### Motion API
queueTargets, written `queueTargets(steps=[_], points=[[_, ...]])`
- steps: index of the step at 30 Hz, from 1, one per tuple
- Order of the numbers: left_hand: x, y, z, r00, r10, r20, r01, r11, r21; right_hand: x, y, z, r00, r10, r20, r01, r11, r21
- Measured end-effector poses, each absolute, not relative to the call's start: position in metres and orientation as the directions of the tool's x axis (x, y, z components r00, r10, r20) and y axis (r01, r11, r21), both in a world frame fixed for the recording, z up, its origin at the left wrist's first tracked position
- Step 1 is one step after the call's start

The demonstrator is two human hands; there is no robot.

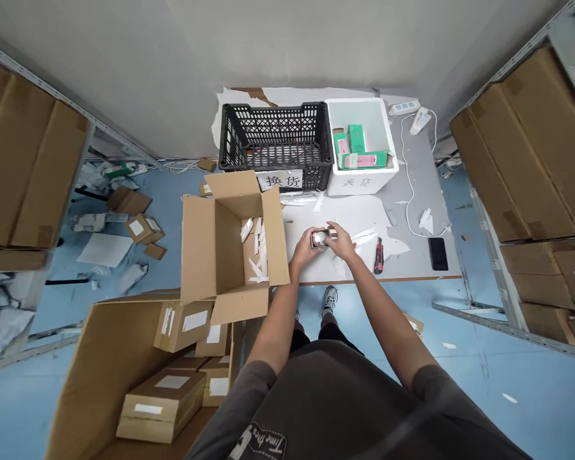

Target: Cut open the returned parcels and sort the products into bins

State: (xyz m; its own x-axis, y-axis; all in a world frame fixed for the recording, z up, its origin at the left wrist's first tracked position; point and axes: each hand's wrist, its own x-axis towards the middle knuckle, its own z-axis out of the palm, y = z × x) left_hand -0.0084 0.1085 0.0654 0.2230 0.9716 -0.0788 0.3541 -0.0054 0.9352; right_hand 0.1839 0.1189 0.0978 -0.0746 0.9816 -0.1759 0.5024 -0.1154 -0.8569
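Note:
Both my hands meet over the grey table [412,211] near its front edge. My left hand [303,250] and my right hand [341,241] are closed around a small brown box [320,238] with a shiny, wrapped-looking top. The box sits low over the tabletop between my fingers. A red and black utility knife [378,255] lies just to the right of my right hand. Torn white paper strips [364,235] lie around the hands.
An open cardboard box [230,246] with paper scraps stands left of the table. A black crate [278,144] and a white foam box [359,144] holding green and pink packs stand at the back. A black phone [438,253] lies right. Parcels [165,399] fill a big carton below.

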Motion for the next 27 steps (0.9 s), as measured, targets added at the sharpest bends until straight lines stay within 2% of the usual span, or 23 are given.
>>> queueTargets(steps=[2, 7, 10, 14, 17, 21, 23, 27], points=[[-0.009, 0.109, 0.066, 0.236, 0.968, -0.08, 0.35, -0.008, 0.937, 0.197, 0.119, 0.101, -0.059, 0.978, -0.199, 0.474, -0.148, -0.868], [-0.008, 0.108, 0.066, 0.221, 0.973, -0.063, 0.336, -0.016, 0.942, 0.201, 0.111, 0.089, -0.098, 0.978, -0.186, 0.49, -0.115, -0.864], [-0.008, 0.107, 0.066, 0.219, 0.974, -0.06, 0.334, -0.017, 0.942, 0.187, 0.104, 0.079, -0.117, 0.963, -0.242, 0.492, -0.155, -0.857], [-0.009, 0.109, 0.067, 0.226, 0.972, -0.058, 0.355, -0.027, 0.934, 0.187, 0.098, 0.08, -0.237, 0.919, -0.314, 0.471, -0.174, -0.865], [-0.009, 0.111, 0.07, 0.235, 0.971, -0.051, 0.368, -0.04, 0.929, 0.198, 0.099, 0.095, -0.234, 0.938, -0.256, 0.515, -0.104, -0.851], [-0.009, 0.11, 0.072, 0.227, 0.973, -0.05, 0.379, -0.041, 0.925, 0.194, 0.106, 0.116, -0.092, 0.993, -0.078, 0.652, 0.001, -0.758], [-0.008, 0.109, 0.072, 0.221, 0.974, -0.048, 0.391, -0.044, 0.919, 0.18, 0.111, 0.118, -0.078, 0.99, -0.114, 0.734, -0.02, -0.678], [-0.007, 0.107, 0.07, 0.232, 0.972, -0.041, 0.408, -0.059, 0.911, 0.15, 0.127, 0.108, 0.032, 0.956, -0.292, 0.809, -0.196, -0.555]])
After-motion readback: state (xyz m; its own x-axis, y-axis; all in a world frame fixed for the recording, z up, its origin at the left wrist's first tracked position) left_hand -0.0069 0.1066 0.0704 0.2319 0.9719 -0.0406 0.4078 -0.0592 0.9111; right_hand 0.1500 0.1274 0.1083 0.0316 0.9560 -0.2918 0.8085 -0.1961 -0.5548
